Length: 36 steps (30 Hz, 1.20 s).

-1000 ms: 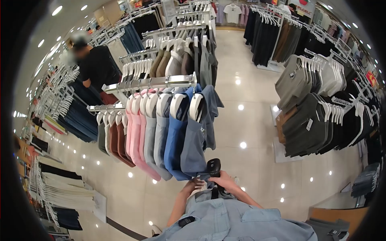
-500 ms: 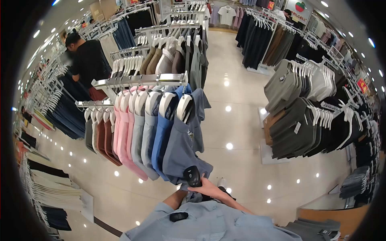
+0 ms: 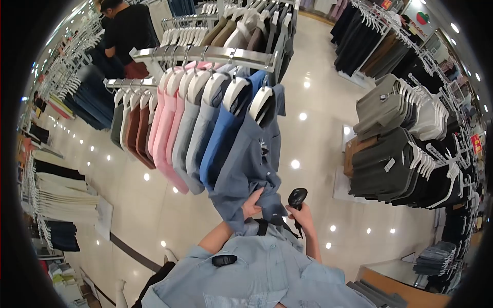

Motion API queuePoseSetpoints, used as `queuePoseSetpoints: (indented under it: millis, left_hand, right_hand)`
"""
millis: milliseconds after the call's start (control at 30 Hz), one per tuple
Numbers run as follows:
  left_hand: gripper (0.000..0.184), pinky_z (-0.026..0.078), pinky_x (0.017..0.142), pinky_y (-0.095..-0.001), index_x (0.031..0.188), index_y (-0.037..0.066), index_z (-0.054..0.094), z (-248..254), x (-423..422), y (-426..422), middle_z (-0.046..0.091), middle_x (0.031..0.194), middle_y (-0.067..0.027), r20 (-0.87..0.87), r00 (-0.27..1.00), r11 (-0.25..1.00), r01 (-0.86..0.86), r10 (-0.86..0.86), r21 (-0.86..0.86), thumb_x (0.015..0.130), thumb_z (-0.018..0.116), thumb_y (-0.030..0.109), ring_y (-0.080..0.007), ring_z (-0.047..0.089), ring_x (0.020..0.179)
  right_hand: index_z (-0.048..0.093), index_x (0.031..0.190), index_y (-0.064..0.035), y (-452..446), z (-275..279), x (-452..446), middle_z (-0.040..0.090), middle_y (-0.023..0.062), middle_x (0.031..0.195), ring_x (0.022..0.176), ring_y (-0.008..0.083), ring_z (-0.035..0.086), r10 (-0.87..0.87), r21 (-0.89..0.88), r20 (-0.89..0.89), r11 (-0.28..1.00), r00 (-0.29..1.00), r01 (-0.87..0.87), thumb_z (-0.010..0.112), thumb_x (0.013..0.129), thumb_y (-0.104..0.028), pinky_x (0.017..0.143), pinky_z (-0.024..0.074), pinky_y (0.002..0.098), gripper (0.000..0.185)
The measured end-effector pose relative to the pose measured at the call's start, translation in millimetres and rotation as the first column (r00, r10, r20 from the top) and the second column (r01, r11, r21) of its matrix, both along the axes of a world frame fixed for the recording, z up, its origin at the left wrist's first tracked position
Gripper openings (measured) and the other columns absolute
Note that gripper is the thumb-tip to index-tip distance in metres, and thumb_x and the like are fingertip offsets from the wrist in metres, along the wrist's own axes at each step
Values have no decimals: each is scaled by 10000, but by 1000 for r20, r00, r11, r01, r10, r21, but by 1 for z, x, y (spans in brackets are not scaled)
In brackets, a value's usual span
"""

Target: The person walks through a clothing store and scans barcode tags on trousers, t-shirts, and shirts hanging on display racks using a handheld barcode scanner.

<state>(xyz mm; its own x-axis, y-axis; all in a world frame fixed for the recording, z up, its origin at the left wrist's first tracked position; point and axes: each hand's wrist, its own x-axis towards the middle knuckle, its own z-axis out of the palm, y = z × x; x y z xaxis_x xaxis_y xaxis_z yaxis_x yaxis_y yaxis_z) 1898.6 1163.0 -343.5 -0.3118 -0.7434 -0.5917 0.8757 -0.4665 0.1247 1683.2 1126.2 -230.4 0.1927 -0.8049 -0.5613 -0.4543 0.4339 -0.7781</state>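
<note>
My left hand [image 3: 251,204] is closed on the lower front of a slate-blue shirt [image 3: 237,163], whose cloth bunches around the fingers. That shirt hangs at the near end of a metal rail, on a white hanger [image 3: 261,102]. To the right of it, my right hand [image 3: 303,215] grips the handle of a black barcode scanner [image 3: 297,197], its head pointing up and apart from the shirt. Beside the slate-blue shirt hang a bright blue shirt [image 3: 218,146], grey ones and a pink shirt [image 3: 163,138].
The metal rail [image 3: 205,54] ends just ahead of me. Dark grey tops [image 3: 382,159] hang on a rack to the right. At upper left a person in black [image 3: 131,33] stands among trousers. Cream garments [image 3: 67,197] hang at left. Shiny tiled floor [image 3: 313,138] runs between the racks.
The scanner has moved right, away from the shirt, in my right hand. My left hand, hidden before, now shows gripping the shirt's lower part. The view has shifted downward and closer to the rail.
</note>
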Motion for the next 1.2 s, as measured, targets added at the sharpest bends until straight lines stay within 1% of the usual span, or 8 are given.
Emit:
queuePoseSetpoints:
  millis: [167, 333, 467, 600, 667, 967, 1100, 1200]
  left_hand:
    - [325, 525, 940, -358, 1170, 35, 615, 60, 9, 4, 680, 1137, -95, -163, 986, 993, -40, 22, -111, 1008, 498, 291, -199, 665, 1019]
    - [402, 542, 908, -381, 1166, 27, 614, 74, 11, 1, 683, 1115, -96, -335, 940, 989, -104, 62, -109, 971, 565, 376, -226, 675, 984]
    - [376, 556, 836, -382, 1123, 27, 618, 95, 18, 11, 682, 994, -106, -169, 984, 996, -71, 61, -56, 928, 650, 346, -236, 671, 861]
    - [357, 522, 927, -426, 1180, -30, 592, 106, 30, 27, 672, 1103, -167, -74, 994, 993, -84, 78, -82, 924, 633, 216, -296, 662, 1000]
    - [302, 550, 793, -389, 1129, -15, 604, 112, 33, 33, 679, 988, -141, -27, 998, 998, -61, 61, 0, 924, 649, 202, -255, 675, 836]
    - [252, 553, 699, -339, 1037, 22, 633, 112, 45, 60, 684, 932, -100, 61, 998, 1000, 6, -7, 19, 920, 671, 242, -203, 672, 772]
    - [253, 556, 705, -351, 1034, 26, 637, 115, 57, 71, 686, 928, -101, 44, 997, 997, -65, 63, 40, 912, 683, 242, -207, 672, 776]
    - [261, 557, 714, -361, 1041, 25, 635, 120, 67, 76, 686, 926, -103, 46, 991, 987, -130, 126, 94, 916, 676, 251, -213, 674, 781]
  right_hand:
    - [603, 1102, 47, 2, -8, 10, 661, 120, 992, 874, 177, 655, 16, 128, 171, 991, 985, -39, 742, 846, -262, 715, 556, 296, 425]
    - [594, 1127, 48, 2, 19, 40, 658, 125, 1032, 890, 185, 654, 14, 198, 312, 977, 950, -80, 709, 865, -204, 731, 545, 292, 381]
    - [629, 1016, 32, -1, 26, 46, 680, 92, 912, 799, 167, 665, -42, 218, 410, 975, 911, -53, 682, 841, -110, 686, 519, 290, 232]
    - [612, 975, 5, -6, 27, 39, 647, 91, 899, 889, 197, 673, -57, 215, 446, 976, 893, -45, 682, 844, -129, 737, 506, 320, 200]
    - [617, 1017, 12, -8, 18, 38, 657, 89, 917, 892, 198, 673, -136, 201, 406, 978, 904, 56, 686, 850, -149, 741, 506, 330, 242]
    - [512, 1295, 61, -31, -33, 66, 518, 164, 1362, 1235, 246, 519, -296, 218, 541, 953, 788, 208, 692, 866, -202, 1008, 478, 415, 534]
    - [582, 1128, -28, -33, -52, 82, 585, 42, 1028, 1002, 163, 569, -308, 359, 630, 930, 713, 84, 729, 853, -231, 891, 459, 320, 373]
    - [592, 1076, -54, -18, -33, 85, 560, 14, 963, 948, 139, 559, -244, 388, 584, 922, 774, -1, 733, 855, -234, 854, 444, 292, 318]
